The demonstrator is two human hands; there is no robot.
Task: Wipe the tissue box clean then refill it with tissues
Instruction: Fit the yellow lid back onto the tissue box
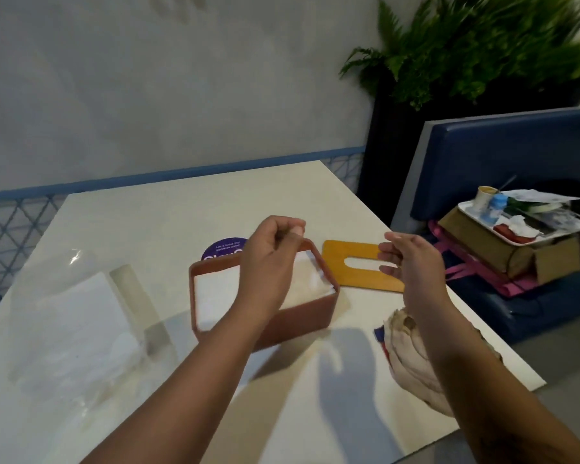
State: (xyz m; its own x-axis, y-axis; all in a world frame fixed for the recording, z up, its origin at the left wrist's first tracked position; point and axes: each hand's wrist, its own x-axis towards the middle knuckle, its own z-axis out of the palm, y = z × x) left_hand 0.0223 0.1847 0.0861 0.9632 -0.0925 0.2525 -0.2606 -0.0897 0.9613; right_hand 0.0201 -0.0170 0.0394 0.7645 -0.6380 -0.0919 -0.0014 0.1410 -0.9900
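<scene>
A crumpled cloth [412, 349] was laid at the worktop's [181, 209] near right edge, partly hidden by the right forearm. The tissue box [302, 318], filled with white tissues [215, 286], was placed mid-worktop beneath the left hand [268, 256], whose grip was curled together; anything pinched could not be told. The right hand [412, 259], grip apart, was held before the yellow lid [359, 279]. A cluttered tray [472, 214] was seen beyond.

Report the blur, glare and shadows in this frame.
Head view: the fern is smeared by motion blur; the left hand and right hand are slightly soft; a glare streak sits on the clear tissue wrapper; the arms throw soft dark shadows on the table between the tissue box and the cloth.
</scene>
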